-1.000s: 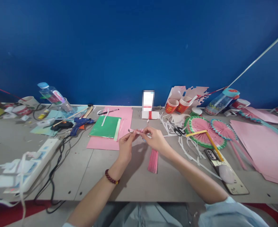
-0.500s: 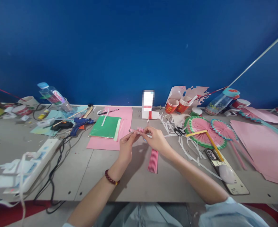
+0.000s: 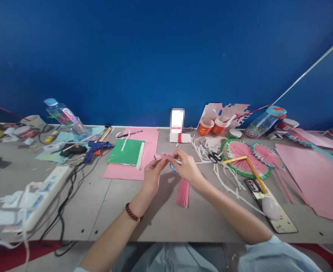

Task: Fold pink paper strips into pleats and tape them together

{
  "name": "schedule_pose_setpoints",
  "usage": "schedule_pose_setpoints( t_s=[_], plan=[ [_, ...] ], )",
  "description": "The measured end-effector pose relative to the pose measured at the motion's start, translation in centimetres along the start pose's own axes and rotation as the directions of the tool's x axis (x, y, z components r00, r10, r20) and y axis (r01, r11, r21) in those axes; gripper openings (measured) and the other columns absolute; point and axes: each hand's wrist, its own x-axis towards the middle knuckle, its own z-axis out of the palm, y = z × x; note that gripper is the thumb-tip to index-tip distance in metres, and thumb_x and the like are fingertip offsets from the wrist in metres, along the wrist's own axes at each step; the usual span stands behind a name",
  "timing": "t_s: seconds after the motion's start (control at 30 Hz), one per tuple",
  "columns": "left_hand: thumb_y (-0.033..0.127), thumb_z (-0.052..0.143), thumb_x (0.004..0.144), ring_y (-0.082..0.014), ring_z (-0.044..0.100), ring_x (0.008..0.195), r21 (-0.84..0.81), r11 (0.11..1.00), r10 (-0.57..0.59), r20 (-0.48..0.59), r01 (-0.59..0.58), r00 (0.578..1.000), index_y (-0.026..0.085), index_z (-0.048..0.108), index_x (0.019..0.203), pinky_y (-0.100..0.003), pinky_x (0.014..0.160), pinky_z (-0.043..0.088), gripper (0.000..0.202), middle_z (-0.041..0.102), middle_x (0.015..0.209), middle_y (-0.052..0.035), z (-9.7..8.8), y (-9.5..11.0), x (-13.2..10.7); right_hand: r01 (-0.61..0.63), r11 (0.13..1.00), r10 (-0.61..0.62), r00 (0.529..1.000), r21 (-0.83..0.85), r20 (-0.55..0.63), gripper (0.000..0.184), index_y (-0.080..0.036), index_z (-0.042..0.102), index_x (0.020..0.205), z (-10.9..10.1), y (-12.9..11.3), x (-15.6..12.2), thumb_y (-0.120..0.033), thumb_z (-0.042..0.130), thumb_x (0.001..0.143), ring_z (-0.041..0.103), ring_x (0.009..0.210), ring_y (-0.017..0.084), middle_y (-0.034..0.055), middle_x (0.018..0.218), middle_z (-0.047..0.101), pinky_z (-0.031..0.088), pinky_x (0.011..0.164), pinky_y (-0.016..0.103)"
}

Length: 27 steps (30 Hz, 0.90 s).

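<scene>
Above the middle of the table, my left hand (image 3: 152,172) pinches a small folded piece of pink paper (image 3: 160,156). My right hand (image 3: 186,166) is closed on the same paper from the other side, thumb and fingertips together. Much of the paper is hidden behind my fingers. Under my right hand a small blue thing (image 3: 172,167) shows, too covered to name. Just below lies a pleated strip of pink paper (image 3: 183,193) on the table, its upper end partly hidden by my right hand.
Green paper sheets (image 3: 126,152) lie on pink paper (image 3: 152,138) to the left, near a blue glue gun (image 3: 96,149) and a power strip (image 3: 51,192). Right are scissors (image 3: 214,157), white strips (image 3: 225,185), a watermelon paper fan (image 3: 236,149), a phone (image 3: 285,223) and paper cups (image 3: 205,127).
Both hands stay in nearly the same place with the pink paper between them. The paper's free end has tilted slightly, and the blue thing under my right hand shows more.
</scene>
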Motion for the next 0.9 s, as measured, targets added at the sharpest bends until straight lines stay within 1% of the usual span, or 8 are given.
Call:
schedule_pose_setpoints(
  t_s=[0.13, 0.23, 0.33, 0.47, 0.67, 0.77, 0.9],
  plan=[
    [0.030, 0.077, 0.065, -0.0208, 0.065, 0.095, 0.032, 0.999, 0.015, -0.056, -0.014, 0.998, 0.016, 0.073, 0.081, -0.038, 0.098, 0.043, 0.021, 0.073, 0.092, -0.0065, 0.0, -0.2, 0.1, -0.020, 1.000, 0.020, 0.999, -0.002, 0.028, 0.018, -0.022, 0.056, 0.077, 0.1, -0.1, -0.1, -0.039, 0.053, 0.082, 0.062, 0.073, 0.017, 0.0009, 0.079, 0.066, 0.043, 0.069, 0.027],
    [0.033, 0.075, 0.067, -0.0198, 0.066, 0.091, 0.030, 0.999, 0.029, -0.085, -0.026, 0.996, 0.016, 0.072, 0.079, -0.038, 0.095, 0.045, 0.021, 0.072, 0.090, -0.0067, -0.1, 0.0, 0.1, -0.020, 1.000, 0.019, 0.999, 0.019, 0.048, 0.018, -0.023, 0.057, 0.079, 0.2, -0.1, -0.2, -0.039, 0.051, 0.084, 0.063, 0.080, 0.018, 0.0019, 0.084, 0.068, 0.044, 0.070, 0.028],
    [0.035, 0.072, 0.070, -0.0194, 0.065, 0.089, 0.070, 0.994, 0.092, -0.101, -0.085, 0.991, 0.016, 0.072, 0.082, -0.037, 0.090, 0.048, 0.022, 0.072, 0.090, -0.0072, -0.2, 0.2, -0.1, -0.026, 0.998, 0.023, 0.998, 0.055, 0.060, 0.019, -0.023, 0.058, 0.081, 0.4, 0.0, -0.1, -0.040, 0.051, 0.084, 0.064, 0.085, 0.019, 0.0026, 0.086, 0.068, 0.046, 0.073, 0.028],
    [0.036, 0.071, 0.072, -0.0185, 0.064, 0.089, 0.118, 0.983, 0.158, -0.115, -0.144, 0.981, 0.016, 0.072, 0.083, -0.033, 0.085, 0.049, 0.022, 0.071, 0.091, -0.0072, -0.2, 0.4, -0.3, -0.031, 0.998, 0.027, 0.998, 0.061, 0.059, 0.019, -0.023, 0.057, 0.079, 0.3, -0.1, -0.1, -0.040, 0.051, 0.083, 0.065, 0.080, 0.018, 0.0014, 0.082, 0.068, 0.046, 0.074, 0.029],
    [0.038, 0.071, 0.071, -0.0186, 0.066, 0.080, 0.111, 0.989, 0.114, -0.143, -0.099, 0.983, 0.016, 0.070, 0.081, -0.033, 0.080, 0.050, 0.024, 0.072, 0.084, -0.0061, 0.1, 0.7, -0.6, -0.029, 0.999, 0.027, 0.997, 0.033, 0.075, 0.012, -0.023, 0.055, 0.077, 0.0, -0.3, -0.1, -0.032, 0.049, 0.082, 0.062, 0.077, 0.018, 0.0009, 0.082, 0.067, 0.045, 0.073, 0.029],
    [0.039, 0.072, 0.070, -0.0191, 0.067, 0.081, 0.095, 0.991, 0.105, -0.139, -0.093, 0.985, 0.016, 0.069, 0.082, -0.033, 0.079, 0.051, 0.025, 0.072, 0.084, -0.0058, 0.2, 0.7, -0.6, -0.026, 0.999, 0.025, 0.997, 0.019, 0.073, 0.011, -0.023, 0.055, 0.077, 0.0, -0.2, -0.1, -0.031, 0.048, 0.081, 0.062, 0.075, 0.017, 0.0009, 0.081, 0.067, 0.045, 0.072, 0.029],
    [0.039, 0.071, 0.070, -0.0181, 0.068, 0.078, 0.103, 0.991, 0.101, -0.150, -0.086, 0.983, 0.016, 0.067, 0.082, -0.031, 0.076, 0.051, 0.026, 0.072, 0.081, -0.0056, 0.3, 0.9, -0.7, -0.045, 0.999, 0.044, 0.995, 0.008, 0.087, 0.012, -0.024, 0.054, 0.077, 0.1, -0.2, -0.2, -0.032, 0.048, 0.083, 0.063, 0.080, 0.018, 0.0011, 0.084, 0.067, 0.044, 0.071, 0.028]
  ],
)
